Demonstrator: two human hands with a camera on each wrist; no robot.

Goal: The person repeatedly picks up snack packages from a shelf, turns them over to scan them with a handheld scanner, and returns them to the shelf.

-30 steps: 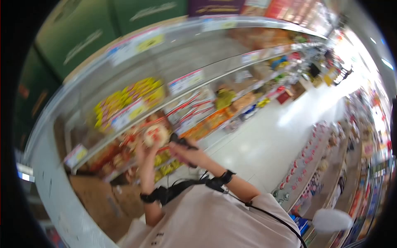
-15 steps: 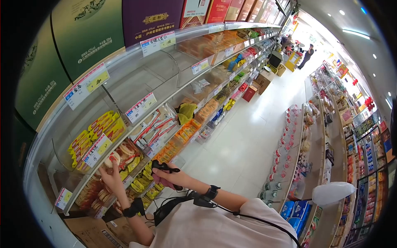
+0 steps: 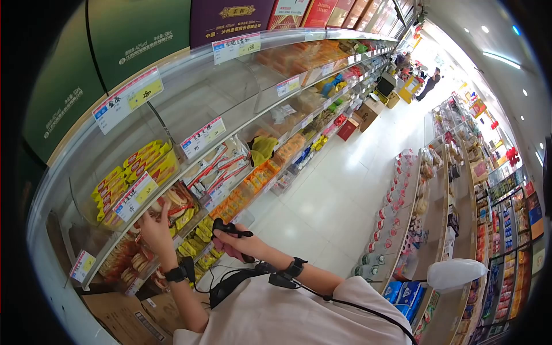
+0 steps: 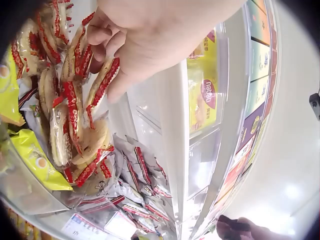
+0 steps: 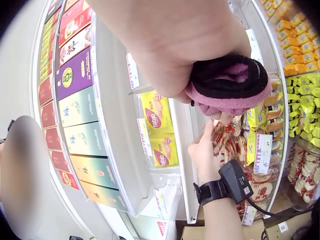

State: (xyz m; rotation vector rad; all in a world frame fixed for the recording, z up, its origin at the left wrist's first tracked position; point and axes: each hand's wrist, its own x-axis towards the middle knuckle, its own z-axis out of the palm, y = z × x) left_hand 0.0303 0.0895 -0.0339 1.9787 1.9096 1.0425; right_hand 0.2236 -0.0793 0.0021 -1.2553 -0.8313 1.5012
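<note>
My left hand (image 4: 150, 42) reaches into a clear shelf bin of round pastries wrapped in clear film with red-printed edges. Its thumb and curled fingers pinch one wrapped pastry (image 4: 103, 86), which stands on edge among the others. The head view shows the same left hand (image 3: 156, 233) low at the shelf, the pastry mostly hidden behind its fingers. My right hand (image 3: 253, 246) is held in front of the shelf, to the right of the left one. It grips a folded pink and black cloth (image 5: 230, 92).
Yellow wafer packs (image 3: 135, 175) sit in the bin above, with white-and-red packets (image 3: 215, 169) beside the pastries. Yellow-green packets (image 3: 198, 238) fill a lower bin. Boxes (image 3: 227, 17) line the top shelf. Cardboard cartons (image 3: 126, 316) stand below. An aisle floor (image 3: 316, 201) runs to the right.
My left hand has carried a round wrapped pastry down and left into the bin, where its fingers now are. The right hand keeps its hold on the cloth. The head view has shifted.
</note>
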